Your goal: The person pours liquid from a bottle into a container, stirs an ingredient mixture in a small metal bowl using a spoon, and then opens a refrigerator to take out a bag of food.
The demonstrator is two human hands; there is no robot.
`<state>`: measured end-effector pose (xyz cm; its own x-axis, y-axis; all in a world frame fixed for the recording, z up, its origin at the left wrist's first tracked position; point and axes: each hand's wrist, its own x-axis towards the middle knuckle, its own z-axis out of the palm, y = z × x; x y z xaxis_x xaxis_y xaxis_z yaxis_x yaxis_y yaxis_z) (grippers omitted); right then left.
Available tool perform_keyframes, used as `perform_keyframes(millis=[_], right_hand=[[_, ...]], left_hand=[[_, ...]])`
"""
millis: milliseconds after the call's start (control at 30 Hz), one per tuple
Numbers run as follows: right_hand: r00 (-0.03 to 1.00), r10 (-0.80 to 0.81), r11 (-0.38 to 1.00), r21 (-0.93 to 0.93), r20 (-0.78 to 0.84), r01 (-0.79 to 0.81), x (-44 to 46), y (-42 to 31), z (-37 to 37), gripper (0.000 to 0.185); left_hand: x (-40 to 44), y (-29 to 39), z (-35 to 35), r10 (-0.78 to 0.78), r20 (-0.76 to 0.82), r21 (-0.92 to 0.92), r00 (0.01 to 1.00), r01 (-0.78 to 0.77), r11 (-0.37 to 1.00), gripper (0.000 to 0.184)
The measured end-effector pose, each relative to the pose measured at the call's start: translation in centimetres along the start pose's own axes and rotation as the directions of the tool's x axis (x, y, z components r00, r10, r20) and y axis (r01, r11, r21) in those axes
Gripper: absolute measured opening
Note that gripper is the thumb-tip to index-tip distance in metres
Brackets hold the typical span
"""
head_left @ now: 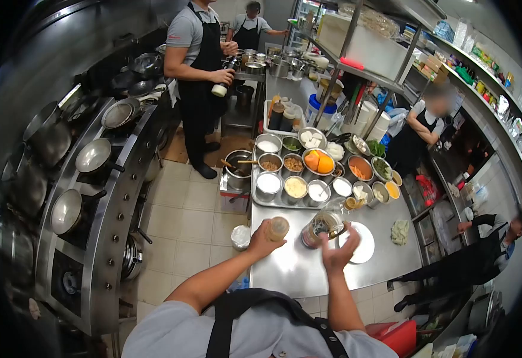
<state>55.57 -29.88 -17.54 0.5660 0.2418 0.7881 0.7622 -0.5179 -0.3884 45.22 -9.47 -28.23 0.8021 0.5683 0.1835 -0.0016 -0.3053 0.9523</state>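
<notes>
A small jar (pixel 279 228) is clasped in the left hand (pixel 264 240), seemingly for steadiness; a larger jar (pixel 316 231) is set on the surface (pixel 282 274) beside the right hand (pixel 339 253) — fingers parted — apparently for easy reach.

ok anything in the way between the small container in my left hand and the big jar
Nothing visible: only steel counter shows between the small container in your left hand and the big jar. Your right hand is on the jar's other side.

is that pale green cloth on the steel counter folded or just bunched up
Bunched up: the pale green cloth lies in a wrinkled heap, without straight folded edges.
</notes>
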Motion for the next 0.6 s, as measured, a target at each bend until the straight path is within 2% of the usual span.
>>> perform_keyframes(millis=[33, 67, 100, 133, 167, 233, 267, 333, 467, 600], right_hand=[[0.994, -0.037, 0.987, 0.161, 0.107, 0.02, -0.8, -1.1, 0.4, 0.071], [0.972, -0.106, 0.984, 0.161, 0.21, 0.073, -0.2, -4.2, 0.2, 0.071], [0.927, -0.004, 0.989, 0.141, 0.376, -0.052, -1.3, -5.1, 1.5, 0.072], [0.929, -0.066, 0.985, 0.174, 0.364, 0.002, -2.0, -5.7, 2.9, 0.072], [0.93, -0.161, 0.983, 0.141, 0.33, 0.12, -2.1, -6.1, 3.9, 0.072], [0.891, -0.116, 0.992, 0.097, 0.439, 0.081, -2.5, -7.1, 5.2, 0.069], [0.886, -0.122, 0.992, 0.087, 0.448, 0.093, -2.5, -7.5, 5.5, 0.068], [0.89, -0.103, 0.995, 0.039, 0.443, 0.096, -2.5, -7.9, 5.8, 0.065], [0.907, -0.169, 0.983, 0.135, 0.387, 0.126, -3.2, -6.0, 6.4, 0.062], [0.898, -0.18, 0.976, 0.187, 0.402, 0.112, -3.5, -5.3, 6.8, 0.059]], left_hand=[[-0.3, 0.3, 0.1, 0.022, 0.01, -0.054, 1.0, -0.021, 0.998, 0.079], [-0.9, 0.6, 0.2, 0.04, 0.024, -0.107, 0.999, -0.037, 0.994, 0.078], [-1.5, 0.7, 0.4, 0.056, 0.04, -0.158, 0.998, -0.049, 0.986, 0.078], [-2.1, 0.9, 0.8, 0.103, 0.011, -0.18, 0.995, -0.099, 0.979, 0.076], [-2.8, 1.3, 1.2, 0.135, -0.046, -0.099, 0.99, -0.139, 0.985, 0.074], [-3.1, 1.1, 1.9, 0.115, -0.09, -0.151, 0.989, -0.128, 0.98, 0.066], [-3.2, 0.8, 1.8, 0.09, -0.089, -0.097, 0.992, -0.099, 0.99, 0.062], [-2.8, 0.5, 1.8, 0.062, -0.053, 0.013, 0.997, -0.061, 0.998, 0.055], [-2.2, 0.4, 1.0, 0.238, 0.041, 0.027, 0.97, -0.239, 0.971, 0.046], [-2.3, 0.7, 0.5, 0.132, 0.121, -0.069, 0.984, -0.124, 0.99, 0.053]])
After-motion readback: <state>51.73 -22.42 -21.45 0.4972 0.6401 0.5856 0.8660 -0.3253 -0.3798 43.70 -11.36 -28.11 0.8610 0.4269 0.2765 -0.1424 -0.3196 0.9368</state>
